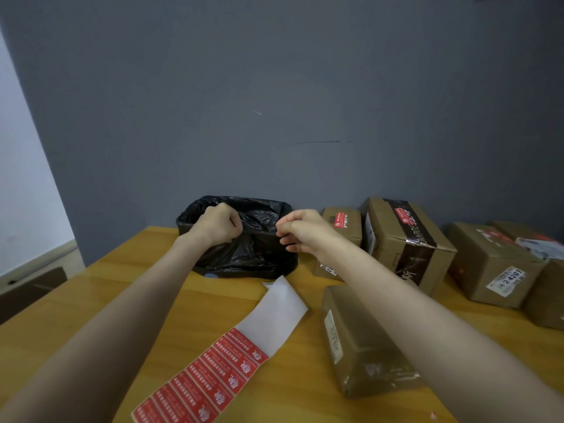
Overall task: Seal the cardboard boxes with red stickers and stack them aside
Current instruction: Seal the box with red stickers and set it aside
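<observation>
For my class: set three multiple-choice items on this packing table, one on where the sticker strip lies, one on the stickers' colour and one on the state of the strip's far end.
1. Where does the sticker strip lie?
A flat on the wooden table, left of the nearest cardboard box
B inside the bin
C on top of a box

2. What colour are its stickers?
A blue
B red
C green

3. How is the strip's far end?
A bare white backing
B covered with stickers
C rolled up

Key:
1 A, it lies on the wood beside that box.
2 B, the labels are red with white print.
3 A, only white paper shows there.
</observation>
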{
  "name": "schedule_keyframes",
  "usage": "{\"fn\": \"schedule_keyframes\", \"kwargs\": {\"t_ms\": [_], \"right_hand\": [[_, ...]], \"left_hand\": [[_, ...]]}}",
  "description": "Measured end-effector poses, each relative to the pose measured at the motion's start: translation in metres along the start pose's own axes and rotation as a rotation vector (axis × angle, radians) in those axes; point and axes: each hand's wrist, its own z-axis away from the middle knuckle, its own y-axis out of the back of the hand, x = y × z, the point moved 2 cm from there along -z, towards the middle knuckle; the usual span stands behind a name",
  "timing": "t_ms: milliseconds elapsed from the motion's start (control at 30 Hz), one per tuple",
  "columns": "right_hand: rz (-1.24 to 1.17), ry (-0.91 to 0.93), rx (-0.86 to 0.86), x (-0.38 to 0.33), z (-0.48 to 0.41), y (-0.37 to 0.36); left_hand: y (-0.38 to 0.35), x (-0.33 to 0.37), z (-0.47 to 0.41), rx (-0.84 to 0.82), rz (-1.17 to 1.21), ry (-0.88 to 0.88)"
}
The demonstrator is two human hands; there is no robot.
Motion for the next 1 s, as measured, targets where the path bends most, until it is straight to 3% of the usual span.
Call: {"fn": "schedule_keyframes", "kwargs": {"t_ms": [167,267,500,600,767,1000], "right_hand": [[0.171,-0.015,-0.229,0.004,0.019,-0.007],[0.35,-0.045,-0.406,0.008,0.037,-0.019],[0.737,-0.085,-0.522,0.034,0.075,-0.057],[0.893,-0.019,-0.455,0.044,0.085,-0.063],[0.869,-0.058,-0.324,0.058,0.096,-0.06],[0.635,0.015,-0.253,0.083,0.11,-0.056]], "left_hand": [[-0.007,0.005,0.031,-0.631,-0.144,0.114],[-0.017,0.006,0.052,-0.817,-0.259,0.132],[-0.042,0.008,0.092,-0.786,-0.379,0.163],[-0.052,0.008,0.103,-0.684,-0.352,0.179],[-0.065,0.006,0.116,-0.591,-0.397,0.215],[-0.071,0.004,0.126,-0.507,-0.333,0.276]]}}
